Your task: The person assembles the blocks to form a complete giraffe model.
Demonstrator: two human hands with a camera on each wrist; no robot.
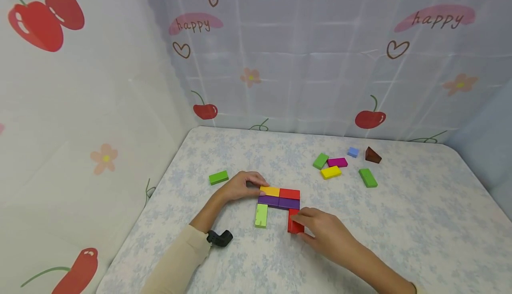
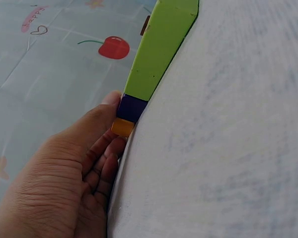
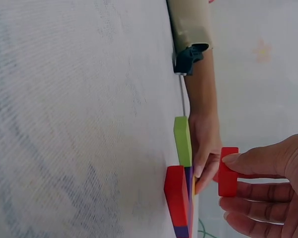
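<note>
In the head view, my left hand holds the left end of a yellow block, thumb at its near side and fingers behind. Right of that block lies a red block. Two purple blocks run along the front of this pair. A light green block extends toward me from the left purple one. At the right, another red block extends the same way. Just above it, my right hand pinches a separate red block between thumb and fingers, apart from the row in the right wrist view.
A green block lies left of the left hand. Back right are a green block, a magenta block, a yellow block, a small blue block, a brown wedge and another green block.
</note>
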